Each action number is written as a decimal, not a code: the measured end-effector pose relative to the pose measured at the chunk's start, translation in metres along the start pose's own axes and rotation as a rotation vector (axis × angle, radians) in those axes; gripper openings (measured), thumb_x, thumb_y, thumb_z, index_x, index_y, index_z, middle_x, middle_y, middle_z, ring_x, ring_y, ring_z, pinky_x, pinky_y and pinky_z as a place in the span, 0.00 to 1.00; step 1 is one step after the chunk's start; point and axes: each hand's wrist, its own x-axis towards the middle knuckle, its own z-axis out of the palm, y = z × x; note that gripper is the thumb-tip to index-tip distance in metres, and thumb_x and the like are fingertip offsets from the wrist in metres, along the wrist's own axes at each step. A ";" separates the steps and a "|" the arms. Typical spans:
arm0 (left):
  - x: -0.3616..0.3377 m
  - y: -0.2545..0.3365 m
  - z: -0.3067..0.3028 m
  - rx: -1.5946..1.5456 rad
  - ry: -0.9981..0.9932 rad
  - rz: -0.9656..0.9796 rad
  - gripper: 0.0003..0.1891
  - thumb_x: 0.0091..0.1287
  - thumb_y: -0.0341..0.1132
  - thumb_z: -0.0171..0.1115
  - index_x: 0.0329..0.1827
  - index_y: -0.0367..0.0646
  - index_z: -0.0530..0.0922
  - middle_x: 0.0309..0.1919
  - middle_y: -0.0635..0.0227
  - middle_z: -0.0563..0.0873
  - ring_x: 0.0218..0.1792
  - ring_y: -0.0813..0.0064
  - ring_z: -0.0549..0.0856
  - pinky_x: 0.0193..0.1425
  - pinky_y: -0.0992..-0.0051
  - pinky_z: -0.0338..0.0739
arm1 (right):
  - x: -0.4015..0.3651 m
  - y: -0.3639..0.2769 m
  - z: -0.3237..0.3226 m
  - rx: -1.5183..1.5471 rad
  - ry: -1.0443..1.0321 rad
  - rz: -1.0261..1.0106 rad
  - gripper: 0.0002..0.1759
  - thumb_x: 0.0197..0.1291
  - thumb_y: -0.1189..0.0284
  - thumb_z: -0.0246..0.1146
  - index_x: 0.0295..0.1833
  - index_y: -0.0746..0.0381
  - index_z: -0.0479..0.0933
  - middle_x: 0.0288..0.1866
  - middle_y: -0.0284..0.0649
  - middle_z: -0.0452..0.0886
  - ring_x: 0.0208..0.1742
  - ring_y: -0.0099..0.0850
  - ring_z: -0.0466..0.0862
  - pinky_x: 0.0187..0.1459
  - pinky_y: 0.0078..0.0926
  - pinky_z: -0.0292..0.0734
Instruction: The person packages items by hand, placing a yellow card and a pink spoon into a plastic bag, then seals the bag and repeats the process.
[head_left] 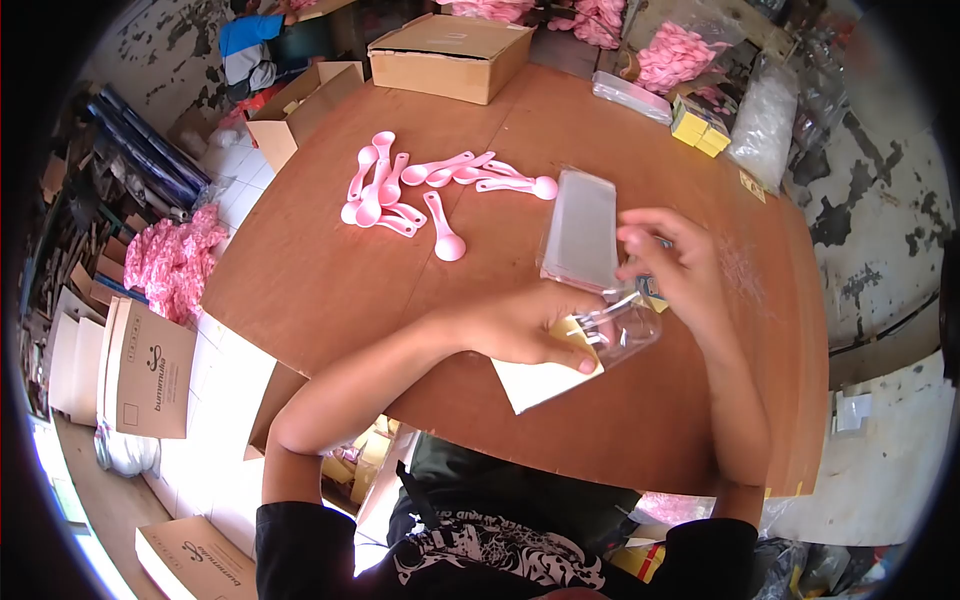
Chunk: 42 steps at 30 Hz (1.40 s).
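Note:
My left hand point(530, 325) presses down on a cream paper card point(535, 382) and pinches the mouth of a clear plastic bag point(625, 335) lying on the brown table point(330, 270). My right hand point(675, 265) grips the same bag from the right side, fingers bent over its top edge. A stack of clear flat bags point(582, 228) lies just beyond both hands. Several pink plastic spoons point(400, 190) lie scattered farther out on the table, apart from both hands.
A closed cardboard box point(450, 55) stands at the far table edge, an open box point(300, 110) to its left. Bags of pink spoons point(680, 55), yellow small boxes point(700, 125) and clear bags point(765, 125) sit far right. A person crouches far left point(250, 50).

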 end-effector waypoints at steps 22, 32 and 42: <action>-0.006 0.001 -0.002 -0.109 0.112 0.211 0.17 0.63 0.35 0.73 0.52 0.40 0.80 0.40 0.72 0.83 0.43 0.82 0.79 0.46 0.77 0.75 | 0.128 0.042 0.108 -0.756 0.054 -0.603 0.10 0.62 0.72 0.62 0.47 0.64 0.78 0.40 0.49 0.83 0.43 0.48 0.84 0.42 0.43 0.79; -0.006 0.001 -0.011 0.193 0.514 -0.112 0.17 0.63 0.34 0.73 0.51 0.39 0.80 0.34 0.68 0.86 0.34 0.84 0.82 0.37 0.78 0.76 | 0.019 -0.012 -0.029 -0.209 0.215 0.091 0.13 0.70 0.73 0.57 0.57 0.66 0.76 0.36 0.38 0.82 0.32 0.22 0.81 0.33 0.24 0.78; -0.002 -0.013 -0.015 0.286 0.530 -0.143 0.17 0.63 0.34 0.73 0.52 0.40 0.80 0.37 0.70 0.87 0.36 0.85 0.81 0.39 0.78 0.76 | 0.007 -0.014 -0.061 0.043 0.259 -0.026 0.14 0.64 0.77 0.66 0.54 0.69 0.77 0.39 0.38 0.84 0.31 0.20 0.83 0.32 0.16 0.80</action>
